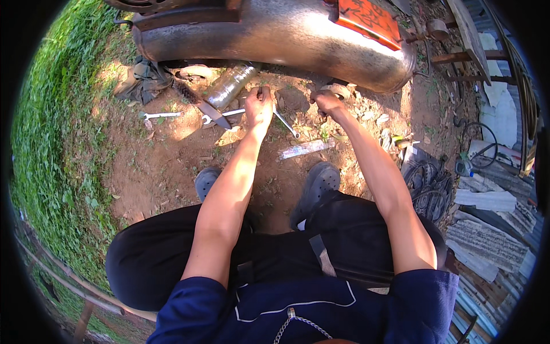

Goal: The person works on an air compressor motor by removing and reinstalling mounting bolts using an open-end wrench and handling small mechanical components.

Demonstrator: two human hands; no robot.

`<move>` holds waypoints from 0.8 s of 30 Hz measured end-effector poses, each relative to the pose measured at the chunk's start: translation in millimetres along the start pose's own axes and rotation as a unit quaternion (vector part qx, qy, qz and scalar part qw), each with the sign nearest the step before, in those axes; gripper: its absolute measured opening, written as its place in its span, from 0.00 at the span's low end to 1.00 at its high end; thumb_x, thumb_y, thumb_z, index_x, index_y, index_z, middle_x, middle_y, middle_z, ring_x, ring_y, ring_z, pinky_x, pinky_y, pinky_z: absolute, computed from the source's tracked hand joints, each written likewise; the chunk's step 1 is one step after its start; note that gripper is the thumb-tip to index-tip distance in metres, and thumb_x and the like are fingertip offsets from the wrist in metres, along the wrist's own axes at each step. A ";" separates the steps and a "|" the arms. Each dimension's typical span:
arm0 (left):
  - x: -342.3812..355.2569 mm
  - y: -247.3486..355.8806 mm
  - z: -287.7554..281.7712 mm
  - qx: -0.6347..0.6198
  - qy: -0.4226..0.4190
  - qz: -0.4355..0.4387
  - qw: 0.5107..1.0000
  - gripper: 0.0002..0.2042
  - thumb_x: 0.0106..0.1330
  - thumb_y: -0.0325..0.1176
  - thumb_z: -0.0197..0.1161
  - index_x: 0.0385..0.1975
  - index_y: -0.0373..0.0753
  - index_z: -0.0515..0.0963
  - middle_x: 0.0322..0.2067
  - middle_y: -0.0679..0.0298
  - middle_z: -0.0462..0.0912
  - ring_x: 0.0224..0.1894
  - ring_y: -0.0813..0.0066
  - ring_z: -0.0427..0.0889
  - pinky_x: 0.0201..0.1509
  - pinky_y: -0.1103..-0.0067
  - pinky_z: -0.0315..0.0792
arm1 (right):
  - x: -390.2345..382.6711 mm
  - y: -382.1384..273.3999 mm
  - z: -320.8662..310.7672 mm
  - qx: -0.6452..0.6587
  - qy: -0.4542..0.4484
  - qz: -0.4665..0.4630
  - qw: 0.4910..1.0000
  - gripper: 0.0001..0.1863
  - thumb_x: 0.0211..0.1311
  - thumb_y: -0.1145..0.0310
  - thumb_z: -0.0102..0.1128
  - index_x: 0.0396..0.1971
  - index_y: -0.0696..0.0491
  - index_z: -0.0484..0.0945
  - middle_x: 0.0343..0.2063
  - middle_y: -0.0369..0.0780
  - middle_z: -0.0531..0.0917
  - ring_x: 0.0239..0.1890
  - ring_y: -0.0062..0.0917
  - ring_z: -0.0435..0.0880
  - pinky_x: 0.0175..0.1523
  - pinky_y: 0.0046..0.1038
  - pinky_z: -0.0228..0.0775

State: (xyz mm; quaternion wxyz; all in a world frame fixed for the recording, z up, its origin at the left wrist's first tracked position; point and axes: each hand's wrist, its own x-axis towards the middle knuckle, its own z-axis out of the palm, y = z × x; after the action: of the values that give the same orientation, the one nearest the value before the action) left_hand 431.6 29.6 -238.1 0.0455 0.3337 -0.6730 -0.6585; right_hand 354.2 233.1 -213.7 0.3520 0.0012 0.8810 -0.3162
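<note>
My left hand (260,106) is closed, its fingers curled above the dirt in front of a large metal cylinder (275,43). What it holds, if anything, I cannot make out. To its right, my right hand (327,102) is also closed, knuckles toward the cylinder, and its fingertips are hidden. A thin wrench (285,122) lies slanting just beside my left hand. On that hand's other side are an open-ended wrench (234,112), a broad dark blade (214,114) and a clear plastic bottle (232,84). Farther left rests another wrench (164,115).
A clear plastic packet (307,148) lies between my hands and shoes. Dark crumpled cloth (146,80) sits left of the bottle. An orange panel (368,22) is on the cylinder. Coiled black cable (429,189) and stacked sheets (487,243) stand right; grass (63,143) borders the left.
</note>
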 end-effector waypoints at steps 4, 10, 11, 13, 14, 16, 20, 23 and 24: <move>-9.0 -15.7 -7.3 0.167 -0.006 0.064 0.984 0.13 0.60 0.39 0.61 0.40 0.40 0.81 0.34 0.58 0.85 0.37 0.62 0.84 0.43 0.71 0.75 | -10.4 15.6 -4.0 -0.132 0.020 0.065 0.989 0.24 0.55 0.52 0.51 0.41 0.58 0.79 0.36 0.54 0.82 0.41 0.42 0.81 0.49 0.36 0.71; -4.8 -24.7 -20.3 0.217 0.042 0.104 0.970 0.08 0.58 0.30 0.61 0.36 0.42 0.82 0.34 0.57 0.85 0.37 0.64 0.84 0.42 0.73 0.75 | -21.8 26.8 -7.8 -0.181 -0.045 0.063 0.980 0.22 0.56 0.54 0.52 0.37 0.58 0.80 0.38 0.53 0.82 0.43 0.40 0.81 0.51 0.36 0.70; 3.0 -30.2 -26.1 0.169 0.051 0.094 0.980 0.07 0.58 0.29 0.61 0.35 0.41 0.82 0.34 0.57 0.85 0.37 0.65 0.84 0.42 0.73 0.75 | -23.5 26.7 -7.0 -0.172 -0.064 0.059 0.981 0.22 0.57 0.54 0.51 0.35 0.60 0.80 0.38 0.54 0.82 0.43 0.40 0.81 0.51 0.36 0.70; 17.5 -33.6 -32.4 0.134 0.079 0.099 0.983 0.07 0.60 0.31 0.58 0.33 0.38 0.82 0.29 0.57 0.85 0.33 0.65 0.83 0.40 0.74 0.74 | -18.8 38.2 -5.1 -0.148 -0.024 0.068 0.986 0.21 0.56 0.54 0.52 0.35 0.58 0.80 0.32 0.50 0.82 0.38 0.36 0.81 0.46 0.34 0.71; 21.0 -30.3 -34.0 0.125 0.079 0.071 0.986 0.08 0.61 0.32 0.58 0.33 0.38 0.82 0.28 0.57 0.84 0.31 0.67 0.83 0.39 0.74 0.73 | -16.6 42.6 -5.8 -0.136 -0.011 0.072 0.988 0.20 0.55 0.54 0.52 0.35 0.55 0.80 0.30 0.48 0.82 0.33 0.34 0.81 0.42 0.34 0.71; 21.9 -25.5 -35.1 0.114 0.079 0.044 0.989 0.10 0.62 0.35 0.58 0.32 0.36 0.82 0.25 0.59 0.84 0.28 0.70 0.81 0.36 0.75 0.72 | -14.1 51.0 -8.6 -0.082 -0.030 0.100 0.991 0.17 0.58 0.56 0.51 0.33 0.55 0.78 0.20 0.42 0.78 0.20 0.26 0.75 0.31 0.32 0.69; 10.3 -2.5 -42.1 0.112 0.076 0.022 0.991 0.15 0.65 0.40 0.57 0.28 0.33 0.81 0.22 0.60 0.83 0.20 0.75 0.77 0.27 0.76 0.70 | -23.7 35.3 -12.1 -0.071 -0.087 0.057 0.992 0.14 0.64 0.62 0.48 0.34 0.56 0.77 0.17 0.39 0.75 0.19 0.23 0.75 0.27 0.29 0.69; 11.9 -5.5 -42.7 0.058 0.086 -0.017 0.995 0.17 0.65 0.43 0.57 0.26 0.32 0.80 0.21 0.61 0.82 0.17 0.77 0.73 0.23 0.77 0.68 | -27.2 29.2 -11.6 0.180 -0.091 0.110 0.973 0.12 0.65 0.66 0.48 0.37 0.58 0.76 0.17 0.39 0.76 0.23 0.24 0.80 0.29 0.27 0.73; 11.4 -6.4 -41.8 0.051 0.084 -0.027 0.995 0.17 0.65 0.42 0.57 0.26 0.32 0.79 0.21 0.62 0.82 0.17 0.77 0.73 0.23 0.76 0.68 | -30.1 25.6 -15.1 0.183 -0.100 0.128 0.970 0.12 0.65 0.69 0.47 0.41 0.60 0.75 0.22 0.41 0.81 0.27 0.26 0.83 0.33 0.27 0.77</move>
State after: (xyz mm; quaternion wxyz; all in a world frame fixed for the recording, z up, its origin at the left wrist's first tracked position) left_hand 446.3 -11.4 -243.0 0.0670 0.4079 -0.6900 -0.5942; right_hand 373.2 268.6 -200.9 0.4696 0.1469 0.7608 -0.4232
